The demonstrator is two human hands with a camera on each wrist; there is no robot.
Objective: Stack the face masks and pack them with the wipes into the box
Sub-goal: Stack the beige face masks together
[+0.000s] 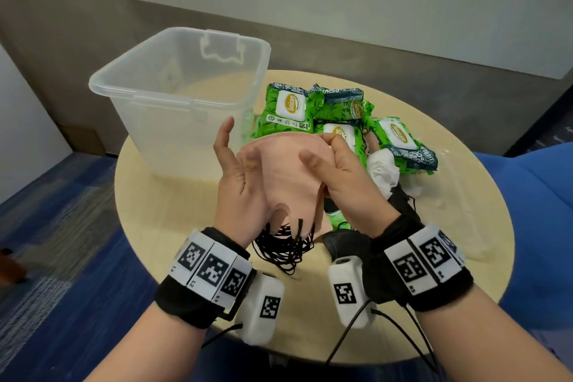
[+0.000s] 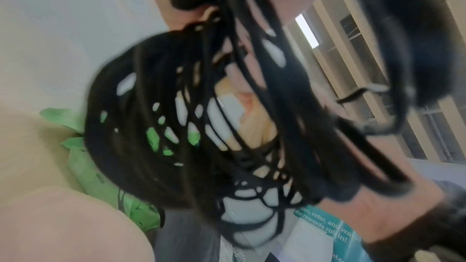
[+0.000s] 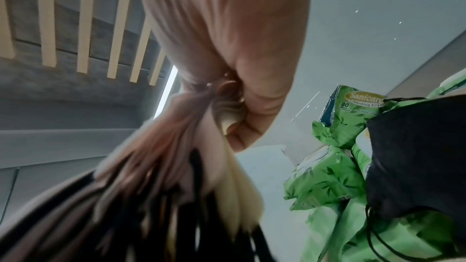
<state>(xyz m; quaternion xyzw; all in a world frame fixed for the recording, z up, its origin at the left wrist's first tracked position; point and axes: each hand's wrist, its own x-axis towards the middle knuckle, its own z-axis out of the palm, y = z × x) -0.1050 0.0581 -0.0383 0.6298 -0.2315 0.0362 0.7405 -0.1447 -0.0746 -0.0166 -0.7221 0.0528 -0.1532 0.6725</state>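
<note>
A stack of pink face masks [image 1: 285, 177] is held upright above the round table, black ear loops [image 1: 285, 245] dangling from its lower end. My left hand [image 1: 240, 158] clamps the stack's left side, thumb on the front and one finger pointing up. My right hand [image 1: 322, 149] grips the right and top edge, thumb on the front and fingers curled over. The right wrist view shows the bunched masks [image 3: 163, 166] pinched under my fingers [image 3: 239, 67]. Ear loops [image 2: 201, 107] fill the left wrist view. The clear plastic box [image 1: 186, 96] stands open and empty, back left. Green wipes packs [image 1: 288, 112] lie behind the hands.
More wipes packs [image 1: 400, 139] are piled at the right, with a crumpled white mask [image 1: 383, 170] beside them. A black mask [image 1: 347, 242] lies on the table [image 1: 186, 226] under my right wrist. A blue chair [image 1: 542, 211] is off the table's right edge.
</note>
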